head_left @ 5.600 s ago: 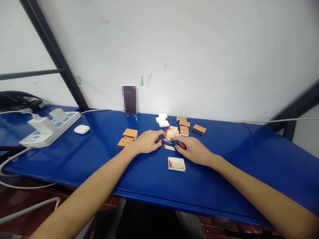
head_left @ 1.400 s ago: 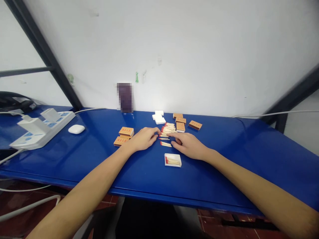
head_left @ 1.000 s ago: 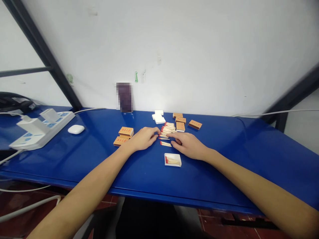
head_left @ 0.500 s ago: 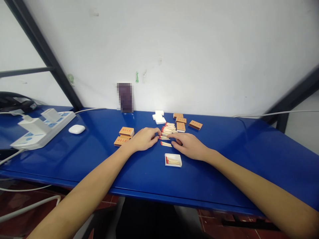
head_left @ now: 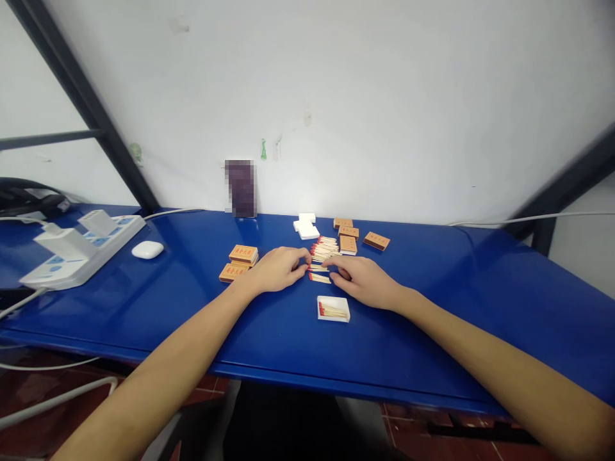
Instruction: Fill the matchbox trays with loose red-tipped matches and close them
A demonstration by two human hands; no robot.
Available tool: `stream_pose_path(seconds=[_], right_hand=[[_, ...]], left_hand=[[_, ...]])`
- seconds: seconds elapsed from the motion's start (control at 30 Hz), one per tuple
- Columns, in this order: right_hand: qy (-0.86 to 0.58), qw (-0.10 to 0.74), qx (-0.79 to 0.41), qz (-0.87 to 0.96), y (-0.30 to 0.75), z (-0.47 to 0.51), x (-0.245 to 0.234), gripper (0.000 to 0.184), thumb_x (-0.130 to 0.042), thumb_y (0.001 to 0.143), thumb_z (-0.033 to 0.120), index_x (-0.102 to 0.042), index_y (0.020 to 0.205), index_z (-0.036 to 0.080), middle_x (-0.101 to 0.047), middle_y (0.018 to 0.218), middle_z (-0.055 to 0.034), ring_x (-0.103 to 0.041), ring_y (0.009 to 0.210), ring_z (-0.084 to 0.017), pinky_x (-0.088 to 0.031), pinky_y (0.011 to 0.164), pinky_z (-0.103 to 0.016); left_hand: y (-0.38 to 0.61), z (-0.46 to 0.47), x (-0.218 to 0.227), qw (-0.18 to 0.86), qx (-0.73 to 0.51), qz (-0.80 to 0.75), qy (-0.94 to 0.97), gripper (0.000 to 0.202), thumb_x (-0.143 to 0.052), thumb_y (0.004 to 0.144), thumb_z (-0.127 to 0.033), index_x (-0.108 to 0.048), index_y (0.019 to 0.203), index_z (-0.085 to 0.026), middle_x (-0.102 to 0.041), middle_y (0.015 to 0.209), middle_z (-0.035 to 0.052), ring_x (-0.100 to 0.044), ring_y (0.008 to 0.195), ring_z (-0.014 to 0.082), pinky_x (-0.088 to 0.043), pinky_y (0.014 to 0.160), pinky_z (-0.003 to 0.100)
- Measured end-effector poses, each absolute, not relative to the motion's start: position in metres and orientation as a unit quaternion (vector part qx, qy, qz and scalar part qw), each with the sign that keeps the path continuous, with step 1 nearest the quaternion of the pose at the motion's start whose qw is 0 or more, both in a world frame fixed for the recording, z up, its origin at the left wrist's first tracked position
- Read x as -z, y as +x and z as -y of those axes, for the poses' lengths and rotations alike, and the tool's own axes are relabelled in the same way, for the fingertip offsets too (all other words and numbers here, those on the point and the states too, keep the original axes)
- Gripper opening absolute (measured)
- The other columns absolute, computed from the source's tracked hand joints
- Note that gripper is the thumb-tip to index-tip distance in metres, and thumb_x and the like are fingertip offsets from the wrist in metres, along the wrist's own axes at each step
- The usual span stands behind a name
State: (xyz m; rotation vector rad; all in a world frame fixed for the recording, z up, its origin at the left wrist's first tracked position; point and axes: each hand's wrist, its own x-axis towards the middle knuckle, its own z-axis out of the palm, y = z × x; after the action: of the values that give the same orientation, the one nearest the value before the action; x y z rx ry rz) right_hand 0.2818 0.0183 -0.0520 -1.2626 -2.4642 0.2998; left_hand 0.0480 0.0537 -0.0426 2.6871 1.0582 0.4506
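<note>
My left hand (head_left: 276,269) and my right hand (head_left: 364,280) lie on the blue table (head_left: 168,307), fingertips meeting at a pile of red-tipped matches (head_left: 325,248). Both hands have bent fingers pressed close together against the matches. A small bundle of matches (head_left: 319,277) lies between the thumbs. Just in front of the hands sits a white matchbox tray (head_left: 333,308) with a few matches in it.
Orange matchboxes lie left of my left hand (head_left: 243,255) and behind the pile (head_left: 348,244), with empty white trays (head_left: 306,226) near the wall. At far left are a white power strip (head_left: 79,246), a white earbud case (head_left: 147,250) and cables. A blurred dark object (head_left: 241,187) leans on the wall.
Both hands stay at the match pile with only slight finger shifts. The tray and the boxes have not moved.
</note>
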Motion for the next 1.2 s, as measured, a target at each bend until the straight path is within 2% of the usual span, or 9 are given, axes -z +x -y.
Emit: stream_pose_path(seconds=[0.17, 0.37, 0.63, 0.9, 1.03, 1.2], right_hand=[[-0.440, 0.181, -0.109, 0.873, 0.282, -0.020, 0.053, 0.028, -0.042, 0.094, 0.022, -0.062, 0.114, 0.020, -0.065, 0.081, -0.0031, -0.056, 0.070, -0.016, -0.038, 0.066, -0.027], [-0.457, 0.180, -0.103, 0.865, 0.281, -0.022, 0.056, 0.024, -0.044, 0.093, 0.021, -0.063, 0.108, 0.021, -0.061, 0.073, -0.0004, -0.053, 0.065, -0.015, -0.034, 0.063, -0.026], [-0.466, 0.175, -0.105, 0.861, 0.279, -0.020, 0.052, 0.022, -0.046, 0.094, 0.025, -0.063, 0.106, 0.021, -0.062, 0.073, -0.0004, -0.053, 0.065, -0.015, -0.033, 0.062, -0.026], [-0.445, 0.199, -0.113, 0.866, 0.281, -0.020, 0.054, 0.030, -0.039, 0.099, 0.030, -0.061, 0.116, 0.022, -0.070, 0.095, -0.0054, -0.062, 0.082, -0.019, -0.042, 0.073, -0.031], [-0.450, 0.190, -0.115, 0.865, 0.281, -0.018, 0.052, 0.031, -0.043, 0.099, 0.037, -0.062, 0.118, 0.022, -0.068, 0.085, -0.0036, -0.060, 0.075, -0.018, -0.039, 0.065, -0.028], [-0.453, 0.180, -0.111, 0.866, 0.279, -0.016, 0.049, 0.033, -0.051, 0.095, 0.044, -0.064, 0.116, 0.023, -0.062, 0.074, -0.0004, -0.055, 0.066, -0.015, -0.032, 0.058, -0.025]], left_hand=[[0.048, -0.054, 0.044, 0.108, -0.153, -0.358, 0.915, 0.017, -0.049, 0.089, -0.024, -0.062, 0.098, -0.020, -0.058, 0.067, -0.0021, -0.055, 0.063, 0.0142, -0.035, 0.059, 0.026], [0.050, -0.055, 0.046, 0.095, -0.153, -0.361, 0.915, 0.017, -0.048, 0.089, -0.024, -0.062, 0.098, -0.020, -0.059, 0.068, -0.0018, -0.055, 0.064, 0.0148, -0.035, 0.060, 0.026], [0.050, -0.053, 0.045, 0.091, -0.149, -0.364, 0.915, 0.018, -0.047, 0.090, -0.025, -0.062, 0.099, -0.021, -0.059, 0.068, -0.0014, -0.056, 0.066, 0.0156, -0.036, 0.061, 0.027], [0.050, -0.053, 0.045, 0.090, -0.152, -0.359, 0.916, 0.020, -0.045, 0.092, -0.027, -0.062, 0.101, -0.021, -0.062, 0.073, 0.0004, -0.058, 0.070, 0.0169, -0.038, 0.064, 0.027], [0.049, -0.051, 0.042, 0.102, -0.165, -0.349, 0.917, 0.023, -0.043, 0.094, -0.028, -0.063, 0.102, -0.020, -0.064, 0.077, 0.0009, -0.058, 0.071, 0.0163, -0.037, 0.065, 0.027], [0.050, -0.045, 0.035, 0.118, -0.145, -0.361, 0.914, 0.027, -0.050, 0.090, -0.039, -0.065, 0.103, -0.021, -0.063, 0.074, 0.0003, -0.057, 0.068, 0.0163, -0.036, 0.061, 0.027]])
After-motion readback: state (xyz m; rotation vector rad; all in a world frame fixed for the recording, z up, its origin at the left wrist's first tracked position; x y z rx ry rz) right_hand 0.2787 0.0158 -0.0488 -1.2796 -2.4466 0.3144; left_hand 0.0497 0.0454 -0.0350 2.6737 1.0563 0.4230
